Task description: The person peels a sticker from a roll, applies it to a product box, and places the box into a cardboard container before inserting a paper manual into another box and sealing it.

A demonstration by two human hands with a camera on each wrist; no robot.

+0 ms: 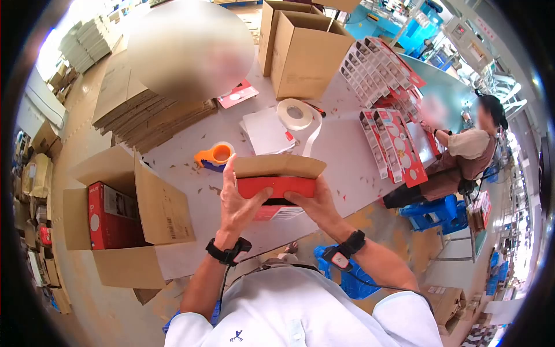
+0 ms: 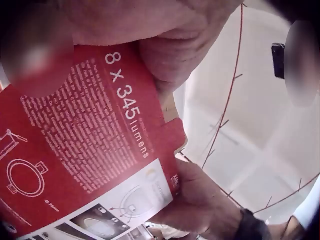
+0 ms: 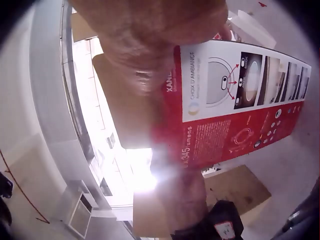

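Observation:
In front of my body, both hands hold a red printed light box [image 1: 277, 186] over the table's near edge. My left hand [image 1: 238, 207] grips its left end, thumb on the red flap and fingers up the side. My right hand [image 1: 319, 203] grips the other end, its thumb also on the flap. A brown cardboard flap [image 1: 280, 166] stands up behind the red one, and a dark gap shows below the thumbs. The left wrist view shows the red face of the box [image 2: 95, 120], lettered "8 x 345 lumens". White picture panels run along its side [image 3: 235, 82] in the right wrist view.
An open carton [image 1: 165, 202] with a red box [image 1: 113, 214] inside stands at left. Beyond my hands are an orange tape dispenser [image 1: 219, 155], white papers [image 1: 267, 132] and a tape roll [image 1: 294, 114]. Flattened cartons [image 1: 144, 110] are stacked behind. A person [image 1: 474, 144] is beside red boxes [image 1: 399, 144].

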